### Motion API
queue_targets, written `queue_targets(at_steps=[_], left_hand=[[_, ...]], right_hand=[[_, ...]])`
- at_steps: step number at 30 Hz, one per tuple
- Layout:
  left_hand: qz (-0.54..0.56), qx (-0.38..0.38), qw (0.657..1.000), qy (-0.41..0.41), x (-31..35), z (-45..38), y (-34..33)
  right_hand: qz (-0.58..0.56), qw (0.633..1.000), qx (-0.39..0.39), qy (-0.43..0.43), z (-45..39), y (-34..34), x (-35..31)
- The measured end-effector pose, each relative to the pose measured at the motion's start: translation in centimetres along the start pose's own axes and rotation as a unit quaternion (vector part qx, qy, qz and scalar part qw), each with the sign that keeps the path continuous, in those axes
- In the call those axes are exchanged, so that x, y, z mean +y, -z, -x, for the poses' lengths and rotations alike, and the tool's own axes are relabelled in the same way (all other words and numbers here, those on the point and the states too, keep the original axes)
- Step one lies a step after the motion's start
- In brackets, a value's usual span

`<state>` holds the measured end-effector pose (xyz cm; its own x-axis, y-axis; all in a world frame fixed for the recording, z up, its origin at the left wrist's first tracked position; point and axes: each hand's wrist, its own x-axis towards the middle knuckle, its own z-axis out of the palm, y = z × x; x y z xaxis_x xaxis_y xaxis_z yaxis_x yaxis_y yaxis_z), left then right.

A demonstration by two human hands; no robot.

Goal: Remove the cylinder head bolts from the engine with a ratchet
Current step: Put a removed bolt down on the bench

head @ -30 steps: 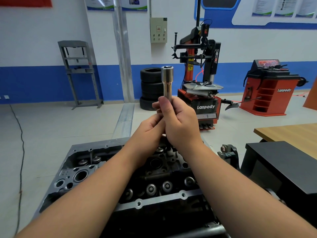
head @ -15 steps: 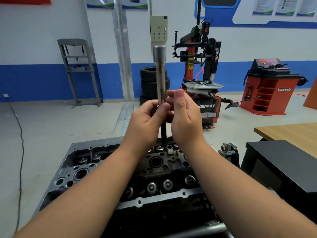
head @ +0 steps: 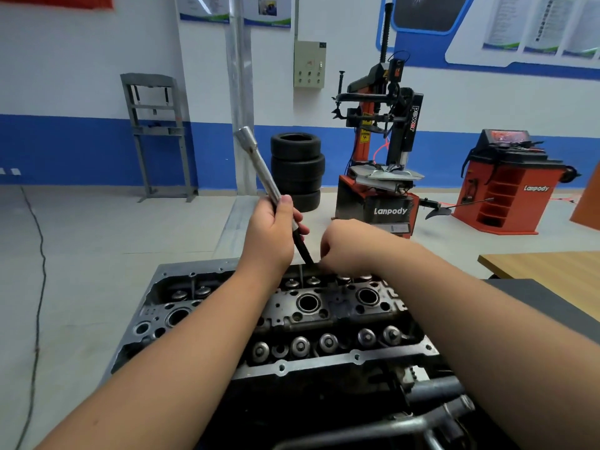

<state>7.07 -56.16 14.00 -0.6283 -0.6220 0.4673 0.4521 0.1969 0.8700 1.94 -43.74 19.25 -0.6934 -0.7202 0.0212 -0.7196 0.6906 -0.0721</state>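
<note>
The cylinder head lies in front of me, with valve springs in rows and open plug wells. My left hand grips a long chrome socket tool, tilted so its wide end points up and to the left. A dark bolt shank sticks out of its lower end towards the head's far edge. My right hand is beside it above that edge, with curled fingers pinching the shank's lower tip. The tip itself is hidden by the fingers.
A black stand top and a wooden table are at the right. Metal stand tubes lie at the lower right. Beyond stand a tyre changer, a stack of tyres, a red balancer and a grey press frame.
The tool stood upright in both hands; it rose, showing the dark shank, and now leans left. My right hand has dropped from the tool to the shank's lower end.
</note>
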Motion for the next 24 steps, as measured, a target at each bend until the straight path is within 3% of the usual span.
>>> queue_targets(at_steps=[4, 16, 20, 24], left_hand=[[-0.016, -0.008, 1.0, 0.007, -0.2, 0.0, 0.0], [-0.086, -0.007, 0.996, -0.036, -0.4, 0.7, 0.8], [-0.107, -0.015, 0.994, -0.029, -0.2, 0.9, 0.8], [-0.11, -0.009, 0.994, -0.027, 0.4, 1.0, 0.8]], right_hand=[[0.068, 0.997, -0.042, 0.008, 0.4, -0.1, -0.9], [0.092, 0.992, -0.084, 0.016, -0.7, 0.4, -2.0], [0.018, 0.996, -0.081, 0.009, -0.4, 2.9, -1.6], [-0.064, 0.998, -0.016, 0.019, 2.0, 6.4, 0.1]])
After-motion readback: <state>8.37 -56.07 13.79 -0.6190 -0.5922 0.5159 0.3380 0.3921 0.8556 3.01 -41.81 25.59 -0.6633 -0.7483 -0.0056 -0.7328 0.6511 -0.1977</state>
